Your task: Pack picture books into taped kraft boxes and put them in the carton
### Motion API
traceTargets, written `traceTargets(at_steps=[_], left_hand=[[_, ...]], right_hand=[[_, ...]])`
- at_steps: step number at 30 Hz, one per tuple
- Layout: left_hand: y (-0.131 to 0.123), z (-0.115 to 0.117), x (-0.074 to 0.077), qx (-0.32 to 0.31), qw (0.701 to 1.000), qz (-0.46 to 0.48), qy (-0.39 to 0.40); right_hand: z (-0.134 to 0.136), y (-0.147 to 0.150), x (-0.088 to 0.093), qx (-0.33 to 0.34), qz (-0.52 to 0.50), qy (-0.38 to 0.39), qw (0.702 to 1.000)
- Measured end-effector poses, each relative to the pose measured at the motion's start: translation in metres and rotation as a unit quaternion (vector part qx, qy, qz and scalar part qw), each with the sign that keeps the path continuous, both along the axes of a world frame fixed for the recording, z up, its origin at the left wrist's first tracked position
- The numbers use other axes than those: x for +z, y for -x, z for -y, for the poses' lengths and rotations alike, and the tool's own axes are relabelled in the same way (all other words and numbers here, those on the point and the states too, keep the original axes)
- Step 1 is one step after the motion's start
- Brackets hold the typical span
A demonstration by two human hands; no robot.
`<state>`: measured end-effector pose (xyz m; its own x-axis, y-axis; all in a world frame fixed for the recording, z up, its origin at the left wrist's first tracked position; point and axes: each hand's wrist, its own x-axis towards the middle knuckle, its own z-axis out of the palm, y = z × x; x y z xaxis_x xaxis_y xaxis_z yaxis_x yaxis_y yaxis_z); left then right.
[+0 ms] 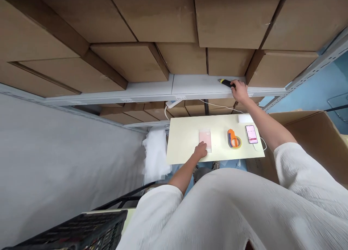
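My right hand (240, 91) is up on the grey shelf, its fingers closed round a black-and-yellow utility knife (227, 83) that points left. On the cream tabletop (182, 137), a flat pink packet (204, 136) in clear wrapping lies under the fingers of my left hand (201, 150). Those fingers rest on the packet's lower part and do not wrap round it. Right of the packet sits an orange tape dispenser (232, 136) with rolls of tape. A phone (251, 134) with a lit pink screen lies farther right, a white cable beside it.
Brown cardboard boxes (168, 14) fill the shelf (190, 87) above and below its edge. A large open carton (312, 141) stands right of the table. White packing sheets (156, 155) hang at its left. A black crate (89, 226) is at lower left.
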<state>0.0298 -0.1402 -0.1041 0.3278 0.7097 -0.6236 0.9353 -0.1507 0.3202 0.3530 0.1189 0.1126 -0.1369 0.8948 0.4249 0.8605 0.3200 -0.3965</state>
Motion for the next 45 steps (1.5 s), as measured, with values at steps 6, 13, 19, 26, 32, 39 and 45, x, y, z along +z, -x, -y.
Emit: traceTargets(at_steps=[6,13,19,26,32,39,45], left_hand=[[-0.002,0.005,-0.003,0.021,1.000,0.020,0.001],[0.005,0.014,-0.008,0.038,0.998,0.054,-0.020],[0.013,0.012,-0.017,0.104,0.983,0.129,-0.075],[0.016,0.012,-0.038,0.144,0.975,0.166,-0.021],[0.023,0.016,-0.037,0.202,0.947,0.249,0.008],[0.049,0.008,-0.017,0.329,0.873,0.355,-0.060],[0.083,0.003,-0.007,0.413,0.835,0.360,-0.050]], right_hand=[[0.052,0.016,-0.020,0.031,-0.034,-0.040,0.998],[0.190,0.092,-0.135,0.057,-0.135,0.266,0.953],[0.245,0.136,-0.202,-0.084,-0.129,0.511,0.846],[0.249,0.156,-0.230,-0.205,-0.244,0.530,0.786],[0.248,0.172,-0.231,-0.258,-0.358,0.513,0.736],[0.245,0.207,-0.210,-0.213,-0.467,0.500,0.697],[0.246,0.230,-0.214,-0.200,-0.384,0.534,0.726]])
